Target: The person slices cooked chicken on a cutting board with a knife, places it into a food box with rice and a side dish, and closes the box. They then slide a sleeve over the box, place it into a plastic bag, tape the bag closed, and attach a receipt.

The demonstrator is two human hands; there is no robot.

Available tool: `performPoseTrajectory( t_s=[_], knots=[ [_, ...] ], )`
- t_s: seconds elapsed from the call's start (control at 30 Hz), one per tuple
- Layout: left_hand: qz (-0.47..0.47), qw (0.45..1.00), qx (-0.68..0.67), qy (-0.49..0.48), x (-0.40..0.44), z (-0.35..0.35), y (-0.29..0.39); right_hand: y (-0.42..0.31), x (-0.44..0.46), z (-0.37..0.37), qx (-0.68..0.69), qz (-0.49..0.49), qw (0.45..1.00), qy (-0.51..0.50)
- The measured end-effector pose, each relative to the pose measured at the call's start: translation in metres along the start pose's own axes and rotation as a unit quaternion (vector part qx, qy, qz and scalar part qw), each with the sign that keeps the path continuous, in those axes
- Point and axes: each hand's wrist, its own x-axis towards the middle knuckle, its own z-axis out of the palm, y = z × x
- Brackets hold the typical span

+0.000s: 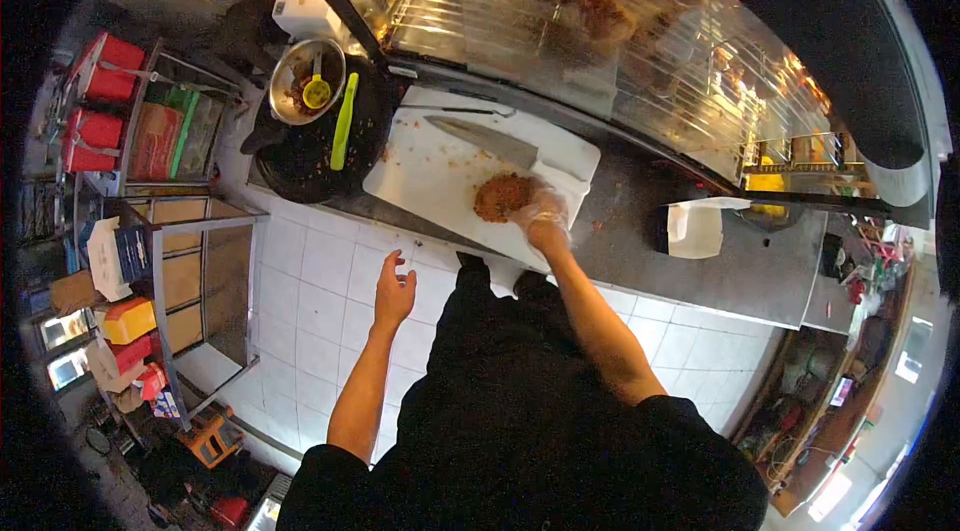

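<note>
My right hand (544, 216), in a clear plastic glove, is at the right side of a heap of chopped reddish-brown food (502, 198), seemingly touching it. Motion smears its fingers, so I cannot tell how they are closed. The heap lies on a white cutting board (420, 176) scattered with crumbs. Behind it rests a wide-bladed knife (485, 141), and a thin dark rod (458, 110) lies along the board's back edge. My left hand (395, 293) is bare and hangs over the floor in front of the counter, fingers apart, holding nothing.
Left of the board, a black round surface (290, 171) bears a lime-green utensil (345, 121) and a metal bowl (279, 91) with a yellow scoop (316, 93). An open carton (695, 231) stands on the counter (630, 261). Behind runs a lit glass cabinet (560, 61); a metal rack (205, 226) stands left.
</note>
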Motion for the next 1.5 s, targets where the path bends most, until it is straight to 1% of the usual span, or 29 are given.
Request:
performPoseTrajectory(
  t_s=[0.07,0.1,0.2,0.23,0.33,0.43,0.5,0.53,0.6,0.63,0.67,0.7,0.73,0.77,0.8,0.83,0.87,0.9,0.97,1.0,1.03,1.07,1.1,1.13,1.23,1.3,1.37,1.43,1.5],
  knots=[
    [0.021,0.999,0.006,0.027,0.004,0.003,0.004,0.019,0.008,0.031,-0.073,-0.041,0.993,0.079],
    [0.019,0.999,-0.006,0.032,0.003,0.005,0.007,0.009,0.011,0.007,0.011,0.025,0.999,-0.025],
    [-0.019,0.999,-0.013,0.037,-0.008,0.011,0.022,-0.013,-0.001,-0.044,0.006,-0.014,0.999,-0.043],
    [-0.036,0.999,-0.009,0.035,-0.012,0.014,0.025,0.000,0.002,-0.025,-0.025,-0.054,0.997,-0.048],
    [-0.033,0.999,0.011,0.041,-0.027,0.020,0.026,-0.047,-0.008,-0.097,0.047,-0.018,0.989,-0.141],
    [-0.039,0.998,0.014,0.044,-0.045,0.027,0.020,-0.025,0.005,-0.029,-0.039,-0.165,0.981,-0.096],
    [-0.047,0.998,-0.007,0.038,-0.046,0.038,0.009,-0.009,0.022,0.013,-0.088,-0.187,0.977,-0.050],
    [-0.043,0.999,0.003,0.031,-0.048,0.039,0.005,-0.001,0.030,0.020,-0.117,-0.196,0.973,-0.027],
    [-0.058,0.998,-0.006,0.027,-0.054,0.038,0.006,0.008,0.029,-0.005,0.027,-0.144,0.985,-0.094],
    [-0.039,0.998,0.006,0.040,-0.055,0.040,-0.002,0.010,0.022,-0.026,0.099,-0.115,0.980,-0.126],
    [-0.081,0.995,-0.024,0.044,-0.056,0.041,0.000,0.007,0.011,-0.073,0.171,-0.026,0.975,-0.141],
    [-0.058,0.996,-0.028,0.060,-0.055,0.044,-0.022,-0.002,-0.007,-0.135,0.240,0.062,0.957,-0.152],
    [-0.051,0.996,-0.038,0.061,-0.058,0.045,-0.038,0.024,-0.023,-0.132,0.441,0.076,0.892,-0.063],
    [-0.062,0.995,-0.027,0.073,-0.061,0.045,-0.033,0.049,-0.040,-0.128,0.617,0.056,0.785,0.023],
    [-0.091,0.992,-0.036,0.081,-0.064,0.047,-0.034,0.047,-0.054,-0.183,0.509,0.143,0.847,0.058],
    [-0.096,0.991,-0.038,0.083,-0.064,0.051,-0.042,0.081,-0.058,-0.180,0.657,0.102,0.741,0.094],
    [-0.104,0.990,-0.038,0.088,-0.069,0.053,-0.052,0.110,-0.064,-0.193,0.687,0.038,0.696,0.205],
    [-0.109,0.990,-0.040,0.085,-0.074,0.054,-0.051,0.116,-0.073,-0.233,0.658,0.026,0.700,0.278],
    [-0.126,0.988,-0.041,0.077,-0.081,0.059,-0.051,0.108,-0.074,-0.322,0.625,0.058,0.696,0.349],
    [-0.137,0.986,-0.059,0.068,-0.086,0.061,-0.053,0.159,-0.075,-0.333,0.528,-0.028,0.755,0.388],
    [-0.146,0.985,-0.077,0.059,-0.086,0.066,-0.055,0.139,-0.064,-0.362,0.546,-0.102,0.710,0.434],
    [-0.152,0.982,-0.095,0.051,-0.088,0.071,-0.054,0.159,-0.058,-0.386,0.494,-0.102,0.750,0.429],
    [-0.155,0.984,-0.081,0.038,-0.089,0.074,-0.051,0.198,-0.050,-0.406,0.456,-0.026,0.772,0.442],
    [-0.156,0.985,-0.068,0.025,-0.089,0.078,-0.047,0.193,-0.042,-0.418,0.425,-0.035,0.773,0.470],
    [-0.153,0.985,-0.072,0.010,-0.095,0.085,-0.050,0.159,-0.003,-0.453,0.222,-0.146,0.801,0.537],
    [-0.127,0.989,-0.072,0.018,-0.097,0.090,-0.059,0.145,0.037,-0.485,0.035,-0.197,0.810,0.551],
    [-0.151,0.986,-0.067,0.015,-0.098,0.088,-0.055,0.132,0.074,-0.515,-0.120,-0.235,0.801,0.538],
    [-0.164,0.984,-0.062,0.018,-0.102,0.084,-0.053,0.129,0.097,-0.524,-0.195,-0.254,0.796,0.514],
    [-0.159,0.985,-0.064,0.029,-0.102,0.081,-0.060,0.136,0.103,-0.515,-0.217,-0.266,0.793,0.504]
  ],
)
